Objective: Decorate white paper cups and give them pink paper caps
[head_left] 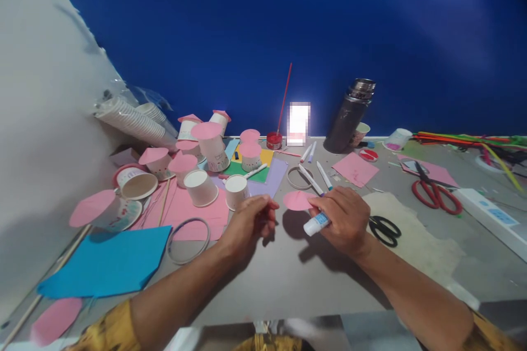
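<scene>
My right hand (343,219) grips a white glue tube (316,225) with a blue label, its white end pointing down to the left. The same hand's thumb and finger pinch the edge of a shallow pink paper cone (298,201) above the table. To the left, my left hand (252,222) hovers with loosely curled fingers somewhat apart, and nothing shows in it. Just beyond it stands an upside-down white paper cup (236,192); another white cup (201,187) is farther left. Several cups with pink cone tops, such as one tall stack (214,148), stand behind.
Red-handled scissors (436,194), black-handled scissors (385,230) and a white power strip (492,219) lie on the right. A dark flask (349,115) stands by the blue wall. Tape rolls (188,240), markers (312,180), pink sheets and blue foam (111,263) cover other parts.
</scene>
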Demonstrator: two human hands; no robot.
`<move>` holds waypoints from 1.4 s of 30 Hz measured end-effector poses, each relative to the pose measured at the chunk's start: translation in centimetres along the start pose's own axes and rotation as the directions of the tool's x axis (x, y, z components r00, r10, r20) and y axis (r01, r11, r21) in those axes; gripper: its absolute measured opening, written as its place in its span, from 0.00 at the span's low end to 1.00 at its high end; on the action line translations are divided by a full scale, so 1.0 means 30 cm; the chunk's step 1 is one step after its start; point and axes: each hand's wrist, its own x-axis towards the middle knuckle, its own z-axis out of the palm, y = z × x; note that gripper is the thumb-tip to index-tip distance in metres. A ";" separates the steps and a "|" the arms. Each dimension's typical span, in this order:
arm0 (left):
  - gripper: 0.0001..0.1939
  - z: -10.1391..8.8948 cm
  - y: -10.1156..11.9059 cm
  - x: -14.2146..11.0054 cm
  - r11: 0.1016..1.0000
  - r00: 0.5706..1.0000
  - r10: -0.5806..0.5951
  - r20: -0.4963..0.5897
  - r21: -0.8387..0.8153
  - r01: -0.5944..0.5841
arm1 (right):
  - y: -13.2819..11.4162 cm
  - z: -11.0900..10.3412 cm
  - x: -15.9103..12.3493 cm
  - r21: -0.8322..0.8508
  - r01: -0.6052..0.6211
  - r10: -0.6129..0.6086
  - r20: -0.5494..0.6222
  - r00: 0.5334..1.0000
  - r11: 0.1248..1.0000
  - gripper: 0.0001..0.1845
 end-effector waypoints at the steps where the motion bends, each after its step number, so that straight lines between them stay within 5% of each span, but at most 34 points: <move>1: 0.19 0.005 -0.001 0.001 0.982 0.987 -0.125 0.096 -0.127 0.137 | -0.003 0.000 -0.002 -0.010 0.007 -0.007 0.007 1.000 1.000 0.07; 3: 0.21 0.014 -0.007 0.002 0.905 0.936 -0.251 0.247 -0.282 0.317 | -0.013 0.004 -0.007 -0.011 0.015 -0.014 0.033 0.999 1.000 0.07; 5: 0.18 0.022 -0.015 0.003 0.873 0.920 -0.255 0.298 -0.338 0.351 | -0.025 0.012 -0.013 0.034 0.038 -0.041 0.071 0.997 0.999 0.07; 8: 0.16 0.019 -0.022 0.011 0.916 0.961 -0.173 0.217 -0.323 0.238 | -0.035 0.030 -0.022 0.184 0.049 -0.078 0.153 0.985 0.982 0.06; 11: 0.16 0.007 -0.017 0.019 0.971 0.993 -0.071 0.097 -0.221 0.091 | -0.023 0.044 -0.020 0.338 -0.197 0.123 0.229 0.966 0.920 0.09; 13: 0.17 0.001 -0.010 0.020 0.993 0.999 0.001 0.047 -0.121 0.005 | -0.007 0.045 -0.010 0.409 -0.480 0.364 0.331 0.871 0.776 0.07; 15: 0.19 -0.002 -0.005 0.018 0.998 0.999 0.044 0.026 -0.041 -0.043 | 0.009 0.041 0.004 0.429 -0.722 0.531 0.491 0.691 0.543 0.07; 18: 0.20 -0.004 -0.010 0.019 1.000 0.999 0.027 0.027 -0.010 -0.026 | 0.018 0.039 0.021 0.429 -0.885 0.519 0.722 0.458 0.183 0.19; 21: 0.21 -0.007 -0.023 0.027 0.998 0.999 -0.011 0.049 -0.066 0.014 | 0.011 0.049 0.023 0.424 -0.902 0.386 0.849 0.362 -0.085 0.26; 26: 0.23 -0.010 -0.032 0.029 0.987 0.984 -0.045 0.173 -0.143 0.070 | -0.004 0.067 0.022 0.358 -0.853 0.349 0.909 0.227 -0.379 0.26; 29: 0.23 -0.007 -0.025 0.024 0.973 0.978 -0.061 0.202 -0.206 0.103 | -0.002 0.064 0.024 0.345 -0.825 0.330 0.921 0.207 -0.448 0.25; 36: 0.23 0.010 -0.016 0.018 0.976 0.979 -0.078 0.186 -0.187 0.113 | 0.000 0.068 0.012 0.333 -0.841 0.257 0.936 0.240 -0.426 0.23; 42: 0.23 0.002 -0.016 0.016 0.979 0.973 -0.038 0.226 -0.186 0.081 | 0.001 0.068 0.025 0.297 -0.818 0.222 0.952 0.212 -0.492 0.25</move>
